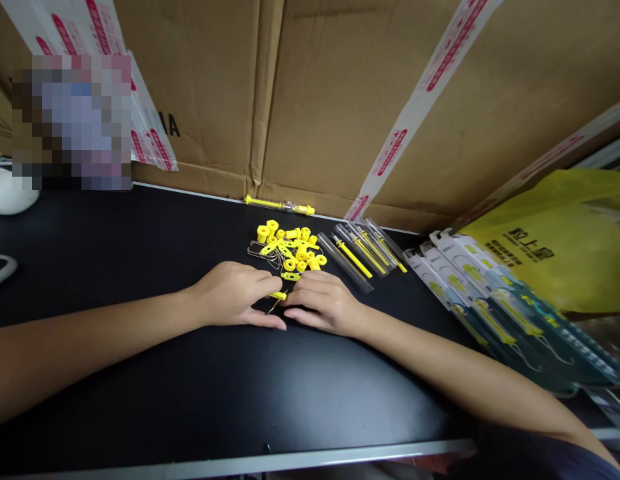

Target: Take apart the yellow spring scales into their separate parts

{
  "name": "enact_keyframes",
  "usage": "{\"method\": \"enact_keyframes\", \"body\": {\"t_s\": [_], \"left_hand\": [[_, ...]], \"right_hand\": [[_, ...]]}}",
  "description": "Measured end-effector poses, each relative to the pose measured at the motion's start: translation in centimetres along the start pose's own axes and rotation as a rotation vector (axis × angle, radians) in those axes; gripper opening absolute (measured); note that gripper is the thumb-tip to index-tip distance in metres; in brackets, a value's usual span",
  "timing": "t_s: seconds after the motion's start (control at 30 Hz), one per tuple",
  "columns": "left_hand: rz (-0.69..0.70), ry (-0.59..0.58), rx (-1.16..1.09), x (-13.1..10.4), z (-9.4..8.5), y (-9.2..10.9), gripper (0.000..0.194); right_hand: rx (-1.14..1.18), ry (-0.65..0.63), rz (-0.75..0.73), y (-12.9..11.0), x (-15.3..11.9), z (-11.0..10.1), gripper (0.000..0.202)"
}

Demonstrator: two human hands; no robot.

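Note:
Both hands meet low over the black table, just in front of a pile of yellow plastic parts (303, 252) and metal hooks (257, 251). Between the thumb and fingers of my left hand (237, 293) is a small yellow piece (279, 295) with a thin metal hook (273, 307) below it. My right hand (324, 301) is curled beside that piece, its fingertips close to it; what they hold, if anything, is hidden. Clear tubes with yellow rods (357, 258) lie right of the pile. One assembled yellow tube (279, 205) lies behind it.
Large taped cardboard boxes (320, 100) stand along the back edge of the black table (190, 400). Packaged hook sets (495, 300) and a yellow bag (550, 233) are at the right. A white rounded object (10, 191) and a phone-like device (0, 269) are at the far left.

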State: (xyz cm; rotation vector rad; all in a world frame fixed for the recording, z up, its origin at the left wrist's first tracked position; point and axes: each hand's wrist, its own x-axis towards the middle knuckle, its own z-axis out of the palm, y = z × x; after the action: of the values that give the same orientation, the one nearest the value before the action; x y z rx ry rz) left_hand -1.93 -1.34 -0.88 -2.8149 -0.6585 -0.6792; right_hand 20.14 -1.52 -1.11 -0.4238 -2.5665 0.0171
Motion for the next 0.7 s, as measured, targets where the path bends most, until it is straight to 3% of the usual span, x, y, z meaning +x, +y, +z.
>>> {"method": "enact_keyframes", "body": {"t_s": [0.23,0.4,0.7], "left_hand": [[0.041,-0.017,-0.106,0.08,-0.01,-0.21,0.046],[0.045,-0.028,-0.153,0.11,0.06,-0.35,0.047],[0.045,-0.099,-0.191,-0.01,0.23,-0.44,0.048]], "right_hand": [[0.043,0.048,0.171,-0.11,-0.11,0.15,0.017],[0.042,-0.037,0.083,-0.05,-0.03,0.07,0.013],[0.080,-0.067,0.013,0.01,0.12,-0.03,0.018]]}}
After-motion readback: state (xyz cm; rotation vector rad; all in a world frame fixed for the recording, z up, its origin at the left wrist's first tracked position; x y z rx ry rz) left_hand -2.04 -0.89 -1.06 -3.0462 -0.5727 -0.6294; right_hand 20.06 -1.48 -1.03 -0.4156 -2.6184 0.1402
